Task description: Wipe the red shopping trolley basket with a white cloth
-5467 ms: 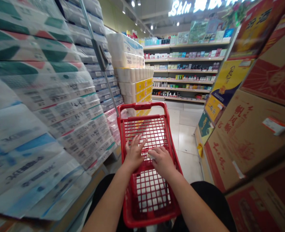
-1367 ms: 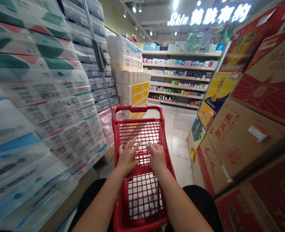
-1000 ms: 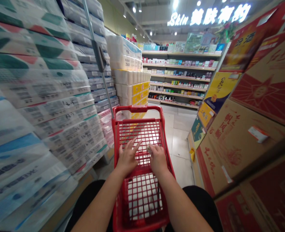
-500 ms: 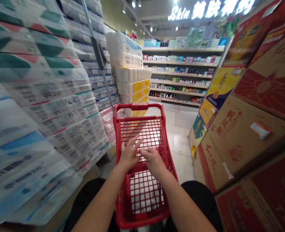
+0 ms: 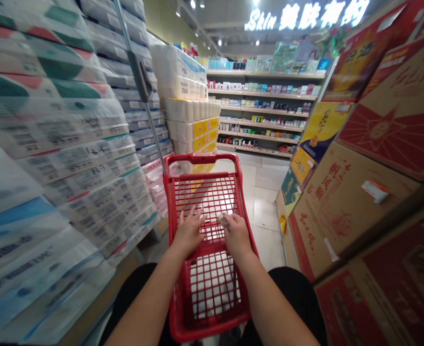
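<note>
Red plastic basket (image 5: 211, 331) is at centre, tilted lengthwise before the person, with clock bearings taken from its middle. The left hand (image 5: 188, 234) is at 10 o'clock, over the grid, its fingers spread and released; whether it touches the grid cannot be told. The right hand (image 5: 238, 237) is at 2 o'clock, its fingers grasping a small pale wad (image 5: 222, 220), which protrudes toward the left hand; the wad's material is unclear. A metal rod (image 5: 157, 129) with a dark grip (image 5: 139, 77) rises from the basket's 11 o'clock corner. Paper packs (image 5: 85, 115) are stacked at 10 o'clock, cartons (image 5: 336, 178) at 2 o'clock. Stocked shelves (image 5: 265, 94) are at 1 o'clock, beneath a lit sign (image 5: 289, 17). Pale floor tiles (image 5: 265, 206) show through the grid.
</note>
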### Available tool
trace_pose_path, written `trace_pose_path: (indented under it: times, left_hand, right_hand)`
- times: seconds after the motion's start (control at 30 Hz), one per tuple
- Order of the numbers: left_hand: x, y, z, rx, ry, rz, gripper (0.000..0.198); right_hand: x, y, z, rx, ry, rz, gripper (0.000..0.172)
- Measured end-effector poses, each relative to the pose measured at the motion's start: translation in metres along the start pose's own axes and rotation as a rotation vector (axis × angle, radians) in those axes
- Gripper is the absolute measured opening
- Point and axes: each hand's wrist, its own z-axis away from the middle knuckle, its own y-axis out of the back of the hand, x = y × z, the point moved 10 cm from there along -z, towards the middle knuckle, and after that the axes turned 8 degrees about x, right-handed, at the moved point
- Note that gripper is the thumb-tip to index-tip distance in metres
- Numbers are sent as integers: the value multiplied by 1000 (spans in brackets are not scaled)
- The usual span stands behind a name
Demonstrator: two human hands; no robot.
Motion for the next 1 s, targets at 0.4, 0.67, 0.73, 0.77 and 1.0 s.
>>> trace_pose_path:
  times: [0.4, 0.67, 0.73, 0.77, 1.0]
  left_hand:
    - [0, 1, 0, 32, -22, -26, 62]
    - [5, 6, -1, 59, -60, -14, 63]
    - [7, 7, -1, 59, -72, -15, 60]
    - [7, 6, -1, 57, -76, -14, 59]
    - [8, 5, 1, 43, -55, 6, 65]
  right_hand:
    - [-16, -13, 7, -153, 71, -39, 27]
    - [-5, -4, 4, -66, -1, 12, 20]
    - [-17, -16, 9, -177, 86, -67, 24]
    - [-18, -17, 10, -192, 96, -85, 25]
    - [-5, -4, 4, -52, -10, -21, 26]
